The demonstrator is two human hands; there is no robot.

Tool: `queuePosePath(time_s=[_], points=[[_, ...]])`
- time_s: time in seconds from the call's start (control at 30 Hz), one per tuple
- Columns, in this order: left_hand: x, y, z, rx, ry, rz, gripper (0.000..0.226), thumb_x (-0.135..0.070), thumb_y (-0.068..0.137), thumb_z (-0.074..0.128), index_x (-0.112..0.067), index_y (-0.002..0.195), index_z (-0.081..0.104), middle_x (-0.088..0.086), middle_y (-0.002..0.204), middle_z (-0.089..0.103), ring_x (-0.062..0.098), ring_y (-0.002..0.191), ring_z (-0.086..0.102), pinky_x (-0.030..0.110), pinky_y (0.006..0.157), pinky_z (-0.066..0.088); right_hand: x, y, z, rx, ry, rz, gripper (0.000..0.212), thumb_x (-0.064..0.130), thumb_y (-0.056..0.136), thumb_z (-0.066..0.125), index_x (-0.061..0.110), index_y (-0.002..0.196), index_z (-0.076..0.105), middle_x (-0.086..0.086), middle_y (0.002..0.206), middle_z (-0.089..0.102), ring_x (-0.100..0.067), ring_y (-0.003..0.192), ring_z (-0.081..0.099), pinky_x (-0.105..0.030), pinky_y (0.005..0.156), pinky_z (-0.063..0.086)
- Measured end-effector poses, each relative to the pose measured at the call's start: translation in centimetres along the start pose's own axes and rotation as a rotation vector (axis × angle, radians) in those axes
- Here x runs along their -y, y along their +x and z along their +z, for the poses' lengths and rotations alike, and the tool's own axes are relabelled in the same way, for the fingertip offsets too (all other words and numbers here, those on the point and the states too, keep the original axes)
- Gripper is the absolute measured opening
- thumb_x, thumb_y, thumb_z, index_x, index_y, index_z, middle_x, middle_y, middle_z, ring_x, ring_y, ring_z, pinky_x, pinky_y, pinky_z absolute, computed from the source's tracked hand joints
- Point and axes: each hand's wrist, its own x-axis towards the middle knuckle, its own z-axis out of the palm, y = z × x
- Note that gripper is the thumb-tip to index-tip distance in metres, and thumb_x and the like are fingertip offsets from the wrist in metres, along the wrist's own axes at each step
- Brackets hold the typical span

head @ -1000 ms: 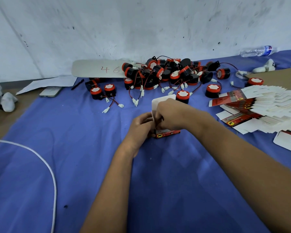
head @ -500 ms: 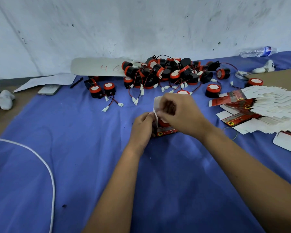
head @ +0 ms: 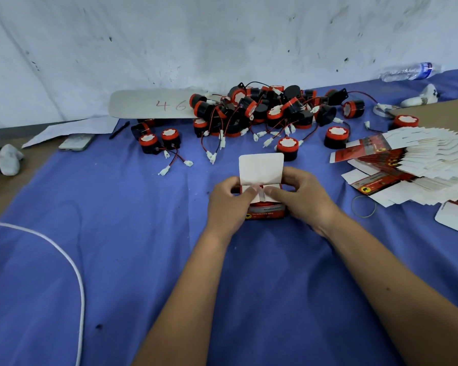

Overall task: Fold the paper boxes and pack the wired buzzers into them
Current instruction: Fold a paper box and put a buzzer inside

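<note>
Box [head: 265, 211] stands on the blue counter [head: 117, 260] between both hands, its white lid flap [head: 261, 167] upright on the far side, away from the person. The left hand [head: 229, 204] and right hand [head: 299, 199] curl round its sides, fingers pressing the two small side flaps inward over the opening. The lid likely folds toward the person next; neither hand is nearer. Loose buzzers [head: 262, 112] lie heaped beyond, flat boxes [head: 407, 165] to the right.
</note>
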Motion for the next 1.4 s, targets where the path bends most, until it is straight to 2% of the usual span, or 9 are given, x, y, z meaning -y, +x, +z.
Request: queuePosePath(time_s=[0.07, 0.13, 0.33, 0.43, 0.57, 0.77, 0.97, 1.23, 1.4], points=[[0.0, 0.0, 0.0, -0.018, -0.009, 0.029, 0.015, -0.012, 0.093, 0.070, -0.015, 0.106, 0.077, -0.002, 0.099, 0.078, 0.016, 0.096, 0.073, 0.047, 0.091, 0.059, -0.2, -0.1, 0.1, 0.002, -0.012, -0.081, 0.036, 0.003, 0.093, 0.068, 0.026, 0.122, 0.069, 0.012, 0.111, 0.075, -0.008, 0.100, 0.072, -0.024, 0.079, 0.060], [0.1, 0.1, 0.1, -0.048, -0.015, 0.051, 0.014, -0.011, 0.093, 0.071, -0.015, 0.104, 0.078, -0.004, 0.098, 0.078, 0.014, 0.097, 0.073, 0.045, 0.090, 0.060, -0.2, -0.3, -0.2, 0.058, -0.032, -0.120, 0.031, 0.005, 0.095, 0.067, 0.024, 0.120, 0.069, 0.013, 0.103, 0.075, -0.010, 0.083, 0.072, -0.024, 0.070, 0.059], [0.3, 0.0, -0.1, -0.044, -0.042, 0.051, 0.020, -0.005, 0.089, 0.072, -0.023, 0.090, 0.078, -0.004, 0.095, 0.078, 0.018, 0.091, 0.073, 0.034, 0.073, 0.061, 0.5, -0.6, -0.6, 0.161, -0.060, -0.094, 0.045, 0.061, 0.084, 0.063, 0.022, 0.105, 0.071, 0.009, 0.090, 0.068, -0.016, 0.066, 0.057, -0.029, 0.052, 0.047], [0.0, 0.3, -1.9, 0.151, -0.181, -0.130, 0.028, -0.001, 0.091, 0.066, -0.023, 0.103, 0.077, 0.001, 0.102, 0.079, 0.015, 0.078, 0.070, 0.020, 0.057, 0.053, 0.0, -0.5, -0.5, 0.159, -0.177, -0.157, 0.027, 0.037, 0.080, 0.085, 0.032, 0.099, 0.068, 0.011, 0.104, 0.073, -0.023, 0.086, 0.070, -0.033, 0.071, 0.059], [0.3, 0.2, -4.6, 0.403, -0.226, -0.117, 0.053, 0.003, 0.074, 0.065, -0.017, 0.123, 0.072, 0.005, 0.119, 0.074, 0.019, 0.088, 0.069, 0.029, 0.078, 0.059, -0.6, -0.5, -0.5, 0.126, -0.328, -0.245, 0.039, 0.024, 0.073, 0.091, 0.027, 0.105, 0.068, 0.013, 0.107, 0.069, -0.012, 0.096, 0.068, -0.028, 0.078, 0.057], [0.7, -0.1, -3.6, 0.293, 0.067, 0.208, 0.044, 0.005, 0.077, 0.084, -0.018, 0.114, 0.078, -0.002, 0.113, 0.077, 0.031, 0.075, 0.062, 0.054, 0.089, 0.057, -0.5, -0.4, -0.5, 0.107, -0.380, -0.351, 0.033, 0.017, 0.075, 0.089, 0.016, 0.102, 0.071, 0.000, 0.109, 0.066, -0.018, 0.097, 0.066, -0.037, 0.080, 0.057], [1.4, 0.2, -3.2, 0.256, 0.101, 0.244, 0.041, 0.002, 0.079, 0.084, -0.018, 0.114, 0.079, -0.007, 0.113, 0.078, 0.023, 0.077, 0.067, 0.035, 0.080, 0.058, -0.5, -0.4, -0.9, 0.119, -0.335, -0.281, 0.029, 0.037, 0.079, 0.083, 0.023, 0.102, 0.072, 0.006, 0.112, 0.067, -0.016, 0.100, 0.064, -0.030, 0.081, 0.055], [1.1, 0.2, -3.6, 0.314, 0.114, 0.215, 0.049, 0.004, 0.077, 0.083, -0.021, 0.119, 0.075, -0.003, 0.110, 0.075, 0.019, 0.070, 0.057, 0.049, 0.082, 0.057, -1.1, -0.2, -0.5, 0.033, -0.506, -0.411, 0.038, 0.058, 0.075, 0.076, 0.035, 0.102, 0.064, 0.024, 0.098, 0.064, -0.006, 0.092, 0.062, -0.016, 0.073, 0.049], [1.1, 0.3, -3.9, 0.355, 0.003, 0.190, 0.038, 0.001, 0.082, 0.082, -0.018, 0.114, 0.077, -0.002, 0.115, 0.076, 0.020, 0.071, 0.057, 0.035, 0.075, 0.058, -1.6, 0.1, -0.5, 0.017, -0.476, -0.424, 0.030, 0.039, 0.074, 0.088, 0.034, 0.095, 0.067, 0.013, 0.102, 0.068, -0.013, 0.093, 0.066, -0.037, 0.078, 0.056]])
